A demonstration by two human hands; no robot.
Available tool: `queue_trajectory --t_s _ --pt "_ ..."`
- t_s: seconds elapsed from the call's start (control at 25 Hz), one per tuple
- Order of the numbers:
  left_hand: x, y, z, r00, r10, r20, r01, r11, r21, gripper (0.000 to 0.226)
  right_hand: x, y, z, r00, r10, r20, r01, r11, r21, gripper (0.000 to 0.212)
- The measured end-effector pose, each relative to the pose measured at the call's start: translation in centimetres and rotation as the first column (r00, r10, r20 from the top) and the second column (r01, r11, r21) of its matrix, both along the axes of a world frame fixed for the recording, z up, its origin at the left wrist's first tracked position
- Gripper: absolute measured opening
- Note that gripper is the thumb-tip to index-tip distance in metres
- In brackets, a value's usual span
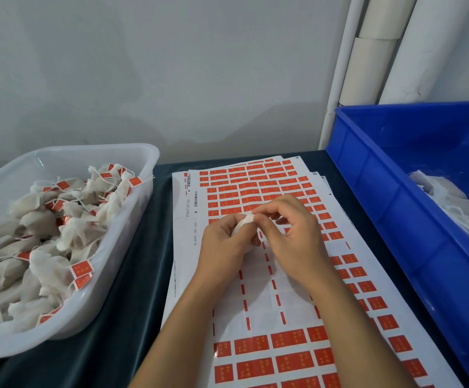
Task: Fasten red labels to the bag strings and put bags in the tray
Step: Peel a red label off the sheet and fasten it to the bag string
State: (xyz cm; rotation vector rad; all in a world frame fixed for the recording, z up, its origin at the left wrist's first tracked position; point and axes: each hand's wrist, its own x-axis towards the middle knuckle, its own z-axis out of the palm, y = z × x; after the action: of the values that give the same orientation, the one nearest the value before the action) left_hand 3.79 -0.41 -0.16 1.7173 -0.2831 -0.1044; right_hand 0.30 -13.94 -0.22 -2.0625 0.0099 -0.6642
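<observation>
Over the label sheet on the dark worktop, the left hand curls round a small white bag, while the right hand pinches the bag's top edge with thumb and fingertips. The white tray at left holds a heap of labelled bags. A blue bin stands at right.

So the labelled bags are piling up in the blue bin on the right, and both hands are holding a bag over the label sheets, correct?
Not quite. The head view shows the labelled bags in the clear white tray on the left; the blue bin on the right holds bags with no visible labels. The rest stands: left hand and right hand hold a bag over the label sheets.
</observation>
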Motion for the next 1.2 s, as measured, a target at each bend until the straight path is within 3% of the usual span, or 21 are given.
queue_trajectory --t_s 0.2,0.4,0.96,1.2 --pt "-0.13 0.53 0.43 0.992 -0.115 -0.050 0.112 0.992 -0.055 0.030 -0.03 0.09 0.16 0.998 -0.027 0.062 0.026 0.999 0.024 0.011" --pt "0.01 0.47 0.21 0.995 -0.074 -0.065 0.071 0.997 -0.038 0.029 -0.07 0.23 -0.05 0.997 -0.053 0.056 0.050 0.998 0.048 0.012" --pt "0.32 0.82 0.08 0.990 -0.064 -0.124 0.038 0.978 -0.204 0.024 -0.19 0.30 -0.39 0.989 0.030 0.144 -0.010 0.991 -0.135 0.021" --pt "0.47 0.96 -0.03 0.988 -0.063 -0.138 0.033 0.977 -0.212 0.026 -0.22 0.40 -0.58 0.983 -0.036 0.180 0.071 0.979 -0.190 0.026"
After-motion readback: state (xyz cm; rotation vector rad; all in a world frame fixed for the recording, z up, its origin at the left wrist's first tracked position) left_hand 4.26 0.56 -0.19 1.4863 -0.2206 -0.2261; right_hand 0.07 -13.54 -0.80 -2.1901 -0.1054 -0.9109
